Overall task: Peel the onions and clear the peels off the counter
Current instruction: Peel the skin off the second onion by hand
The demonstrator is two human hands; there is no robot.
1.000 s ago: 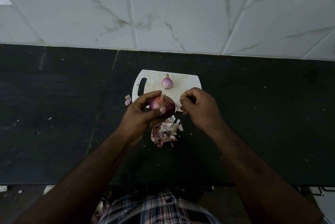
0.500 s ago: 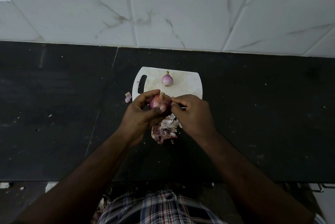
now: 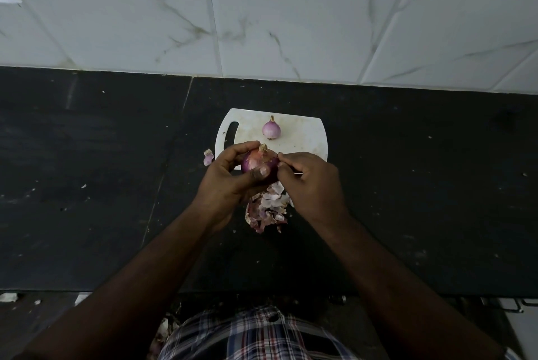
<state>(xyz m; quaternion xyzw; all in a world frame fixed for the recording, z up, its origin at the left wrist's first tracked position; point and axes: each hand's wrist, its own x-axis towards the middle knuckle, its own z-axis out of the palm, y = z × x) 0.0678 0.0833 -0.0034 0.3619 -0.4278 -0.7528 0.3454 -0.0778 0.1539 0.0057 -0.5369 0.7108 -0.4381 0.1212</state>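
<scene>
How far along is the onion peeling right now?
Done: one peeled onion sits on the cutting board. In hand: left hand grips a half-skinned onion while right hand pinches its skin. Left: the peel pile and stray scrap on the counter.

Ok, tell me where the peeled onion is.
The peeled onion sits alone on the white cutting board, centre of the head view, just beyond both hands and near the tiled wall.

We see a black stone worktop (image 3: pixel 422 199), speckled with pale crumbs, running below a white tiled wall. On it lie a white cutting board (image 3: pixel 305 134), a heap of onion peels (image 3: pixel 269 211) just nearer us, and one stray peel scrap (image 3: pixel 208 157) beside the board's left edge.
</scene>
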